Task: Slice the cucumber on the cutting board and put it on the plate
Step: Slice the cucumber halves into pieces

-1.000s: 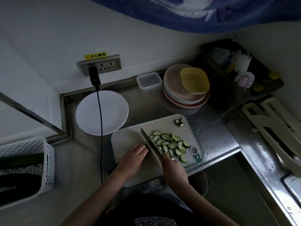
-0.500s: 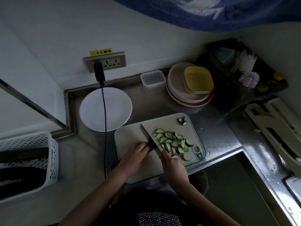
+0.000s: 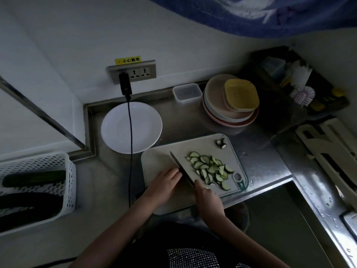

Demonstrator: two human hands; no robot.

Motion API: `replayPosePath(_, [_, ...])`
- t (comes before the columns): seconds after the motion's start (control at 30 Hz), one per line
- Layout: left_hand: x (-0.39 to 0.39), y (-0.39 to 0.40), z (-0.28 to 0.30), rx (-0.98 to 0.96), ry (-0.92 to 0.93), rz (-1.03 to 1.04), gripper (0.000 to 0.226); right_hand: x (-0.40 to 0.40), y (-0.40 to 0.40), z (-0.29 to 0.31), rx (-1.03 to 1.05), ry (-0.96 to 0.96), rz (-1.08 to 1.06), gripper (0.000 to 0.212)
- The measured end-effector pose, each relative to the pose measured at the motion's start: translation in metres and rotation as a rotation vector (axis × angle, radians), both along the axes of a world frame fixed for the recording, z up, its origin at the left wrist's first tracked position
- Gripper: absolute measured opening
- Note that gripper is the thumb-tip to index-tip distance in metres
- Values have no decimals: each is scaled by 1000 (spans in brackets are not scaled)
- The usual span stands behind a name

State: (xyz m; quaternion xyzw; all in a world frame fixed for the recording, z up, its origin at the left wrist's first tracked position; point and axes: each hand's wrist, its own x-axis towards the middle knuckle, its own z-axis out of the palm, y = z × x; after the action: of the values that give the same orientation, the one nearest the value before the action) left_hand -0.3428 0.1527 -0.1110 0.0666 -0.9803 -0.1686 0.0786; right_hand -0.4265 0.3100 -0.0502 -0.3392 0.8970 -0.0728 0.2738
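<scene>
Now my right hand (image 3: 205, 197) grips the knife (image 3: 181, 168) handle, blade angled toward the upper left across the cutting board (image 3: 204, 146) at frame centre. Just left of the blade, my left hand (image 3: 164, 184) curls over something; the uncut cucumber beneath is hidden. Right of the blade lie the cucumber slices (image 3: 210, 169). Above left, beside the board, sits the white plate (image 3: 116, 128).

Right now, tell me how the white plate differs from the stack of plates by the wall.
The white plate lies single; the stack of plates is several piled together. The white plate is bare white with a black cable running across it; the stack of plates is pastel and carries a yellow squarish dish. The white plate sits left of the cutting board, the stack behind its right end. Both rest on the steel counter.
</scene>
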Motion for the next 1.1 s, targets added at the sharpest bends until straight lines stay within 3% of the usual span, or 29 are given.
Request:
replayPosePath(0.1, [1, 0, -1, -19, 39, -5, 60, 0, 1, -2, 17, 13, 17, 15])
replayPosePath(0.23, [2, 0, -1, -96, 127, -73, 36, -2, 1, -3, -25, 8, -9, 8])
replayPosePath(0.47, [-1, 0, -1, -36, 66, -83, 38, 0, 1, 10, -188, 43, -71, 16])
replayPosePath(0.6, [0, 0, -1, 35, 46, -96, 68, 2, -1, 10, -205, 44, -73, 16])
replayPosePath(0.73, [0, -1, 1, 23, 61, -87, 45, 3, -3, 6, -152, 51, -33, 17])
replayPosePath(1.1, [2, -1, 9, -6, 49, -73, 42, 3, -3, 0, -85, 103, 30, 17])
